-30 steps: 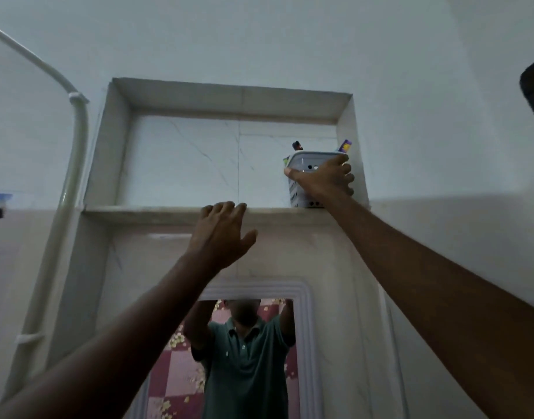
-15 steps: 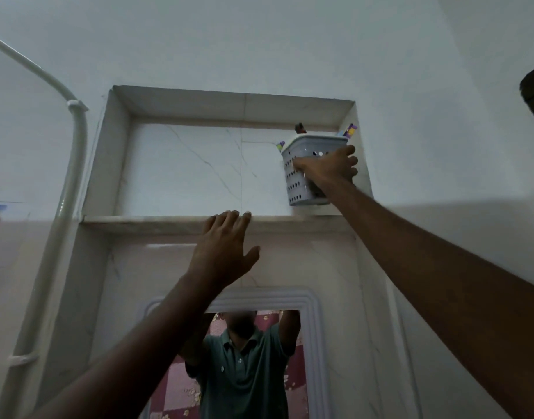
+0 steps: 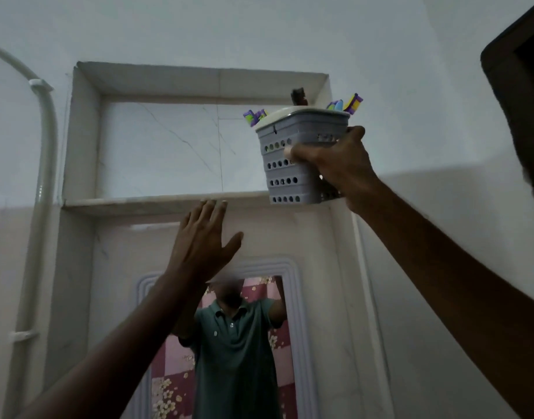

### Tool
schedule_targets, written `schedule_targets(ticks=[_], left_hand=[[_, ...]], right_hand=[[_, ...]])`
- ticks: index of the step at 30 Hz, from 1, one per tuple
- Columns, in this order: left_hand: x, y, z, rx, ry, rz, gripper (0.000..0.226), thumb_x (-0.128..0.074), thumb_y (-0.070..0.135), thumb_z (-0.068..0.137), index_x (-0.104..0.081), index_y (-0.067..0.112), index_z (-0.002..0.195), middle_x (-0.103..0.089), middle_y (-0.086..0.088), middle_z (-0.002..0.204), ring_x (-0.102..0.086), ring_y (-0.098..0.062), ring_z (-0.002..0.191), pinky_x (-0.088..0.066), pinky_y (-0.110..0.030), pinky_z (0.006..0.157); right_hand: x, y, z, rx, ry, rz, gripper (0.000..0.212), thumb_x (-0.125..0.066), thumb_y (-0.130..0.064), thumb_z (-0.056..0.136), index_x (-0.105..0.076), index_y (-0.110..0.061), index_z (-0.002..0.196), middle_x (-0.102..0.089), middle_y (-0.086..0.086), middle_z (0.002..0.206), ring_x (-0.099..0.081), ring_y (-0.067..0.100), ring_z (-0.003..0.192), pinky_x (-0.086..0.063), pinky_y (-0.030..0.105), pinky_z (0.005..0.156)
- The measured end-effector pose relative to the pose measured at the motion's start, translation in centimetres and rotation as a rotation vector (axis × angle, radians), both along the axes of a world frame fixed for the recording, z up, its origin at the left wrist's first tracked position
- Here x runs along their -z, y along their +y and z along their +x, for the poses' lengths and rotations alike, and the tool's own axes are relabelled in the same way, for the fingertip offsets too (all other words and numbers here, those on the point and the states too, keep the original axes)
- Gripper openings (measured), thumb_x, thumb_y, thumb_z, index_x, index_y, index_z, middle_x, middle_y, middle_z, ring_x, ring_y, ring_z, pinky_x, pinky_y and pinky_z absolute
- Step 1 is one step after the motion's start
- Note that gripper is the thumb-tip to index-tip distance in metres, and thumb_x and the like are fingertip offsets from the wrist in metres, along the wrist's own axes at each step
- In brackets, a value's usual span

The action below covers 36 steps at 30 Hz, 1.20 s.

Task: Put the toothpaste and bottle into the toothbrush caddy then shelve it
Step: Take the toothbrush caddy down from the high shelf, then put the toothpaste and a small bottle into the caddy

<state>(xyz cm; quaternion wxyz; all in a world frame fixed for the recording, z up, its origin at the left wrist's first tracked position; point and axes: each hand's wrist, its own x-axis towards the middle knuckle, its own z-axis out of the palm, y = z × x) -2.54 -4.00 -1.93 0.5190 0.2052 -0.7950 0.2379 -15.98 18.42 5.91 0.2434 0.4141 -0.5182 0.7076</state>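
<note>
A grey perforated toothbrush caddy (image 3: 285, 173) with a white rim is held up in front of the right end of the marble wall niche, its base about level with the shelf ledge (image 3: 132, 202). My right hand (image 3: 341, 166) grips its side wall. Out of its top stick a dark cap (image 3: 299, 97) and colourful purple-yellow ends (image 3: 352, 103); I cannot tell which is toothpaste or bottle. My left hand (image 3: 203, 241) is raised just below the ledge, fingers spread, holding nothing.
A mirror (image 3: 229, 343) with a white frame hangs below the niche and reflects a person in a green shirt. A white pipe (image 3: 43, 164) runs down the left wall. A dark object (image 3: 519, 110) juts in at the upper right.
The caddy was standing on the shelf at the niche's right end; my right hand has lifted it up and out toward me. My left hand stays below the ledge.
</note>
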Motion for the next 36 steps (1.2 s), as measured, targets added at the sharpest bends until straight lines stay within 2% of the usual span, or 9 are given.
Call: schedule_targets(ticks=[7, 12, 15, 18, 23, 27, 29, 33, 36], left_hand=[[8.4, 2.1, 1.4, 0.116, -0.049, 0.095, 0.069, -0.045, 0.057, 0.091, -0.043, 0.015, 0.146, -0.046, -0.011, 0.151, -0.039, -0.029, 0.142, -0.033, -0.046, 0.114], [17.2, 2.6, 2.3, 0.205, -0.123, 0.192, 0.065, -0.044, 0.057, 0.090, -0.044, 0.021, 0.144, -0.048, -0.005, 0.148, -0.043, -0.026, 0.136, -0.039, -0.044, 0.110], [22.8, 2.1, 2.8, 0.216, -0.151, 0.335, 0.068, -0.042, 0.061, 0.091, -0.042, 0.023, 0.147, -0.044, -0.003, 0.152, -0.039, -0.025, 0.141, -0.037, -0.044, 0.114], [28.5, 2.0, 3.3, 0.179, -0.169, 0.457, 0.070, -0.042, 0.062, 0.091, -0.043, 0.018, 0.146, -0.048, -0.008, 0.149, -0.043, -0.028, 0.139, -0.038, -0.046, 0.112], [38.3, 1.9, 4.6, 0.123, -0.295, 0.629, 0.069, -0.044, 0.058, 0.091, -0.046, 0.014, 0.144, -0.052, -0.010, 0.144, -0.048, -0.029, 0.133, -0.038, -0.042, 0.109], [45.3, 1.5, 5.6, 0.062, -0.404, 0.761, 0.072, -0.039, 0.061, 0.088, -0.050, 0.013, 0.141, -0.055, -0.011, 0.142, -0.048, -0.029, 0.134, -0.037, -0.042, 0.108], [48.6, 1.3, 6.2, 0.029, -0.452, 0.834, 0.074, -0.039, 0.061, 0.087, -0.051, 0.014, 0.141, -0.055, -0.012, 0.143, -0.048, -0.030, 0.134, -0.037, -0.042, 0.109], [54.3, 1.6, 7.5, -0.005, -0.520, 0.948, 0.074, -0.039, 0.059, 0.085, -0.053, 0.012, 0.140, -0.058, -0.015, 0.140, -0.052, -0.033, 0.130, -0.040, -0.044, 0.106], [58.3, 1.5, 8.8, -0.052, -0.597, 0.997, 0.069, -0.042, 0.057, 0.087, -0.052, 0.013, 0.139, -0.058, -0.014, 0.138, -0.054, -0.033, 0.126, -0.045, -0.044, 0.102]], right_hand=[[14.1, -0.9, -1.5, 0.044, 0.045, 0.042, 0.115, -0.081, -0.067, 0.040, -0.035, -0.019, 0.134, -0.055, 0.001, 0.136, -0.063, 0.019, 0.119, -0.060, 0.047, 0.094], [26.4, -2.9, -1.5, 0.019, -0.009, 0.112, 0.102, -0.086, -0.057, 0.047, -0.031, -0.028, 0.127, -0.060, -0.002, 0.135, -0.065, 0.017, 0.118, -0.058, 0.042, 0.096], [33.8, -3.7, -1.0, 0.002, -0.070, 0.175, 0.105, -0.085, -0.059, 0.048, -0.028, -0.028, 0.131, -0.059, -0.002, 0.137, -0.063, 0.016, 0.120, -0.056, 0.030, 0.097], [41.2, -4.4, -0.3, -0.007, -0.168, 0.264, 0.107, -0.083, -0.062, 0.047, -0.028, -0.026, 0.131, -0.058, -0.005, 0.134, -0.063, 0.013, 0.116, -0.051, 0.018, 0.091], [53.5, -4.9, 1.2, 0.065, -0.335, 0.408, 0.114, -0.090, -0.053, 0.046, -0.031, -0.014, 0.136, -0.063, 0.005, 0.133, -0.066, 0.025, 0.118, -0.054, 0.031, 0.090], [61.0, -4.6, 2.5, 0.138, -0.435, 0.487, 0.113, -0.100, -0.032, 0.050, -0.034, -0.004, 0.137, -0.060, 0.012, 0.133, -0.062, 0.030, 0.120, -0.045, 0.023, 0.090], [64.2, -4.2, 2.9, 0.167, -0.472, 0.528, 0.114, -0.101, -0.028, 0.050, -0.035, 0.000, 0.138, -0.060, 0.015, 0.133, -0.059, 0.031, 0.120, -0.043, 0.024, 0.092], [69.1, -3.2, 3.8, 0.205, -0.520, 0.612, 0.119, -0.101, -0.030, 0.050, -0.030, -0.002, 0.142, -0.057, 0.018, 0.136, -0.060, 0.036, 0.123, -0.049, 0.036, 0.097], [71.8, -2.9, 4.7, 0.192, -0.558, 0.640, 0.122, -0.101, -0.032, 0.051, -0.028, -0.001, 0.143, -0.057, 0.017, 0.138, -0.060, 0.033, 0.123, -0.047, 0.028, 0.095]])
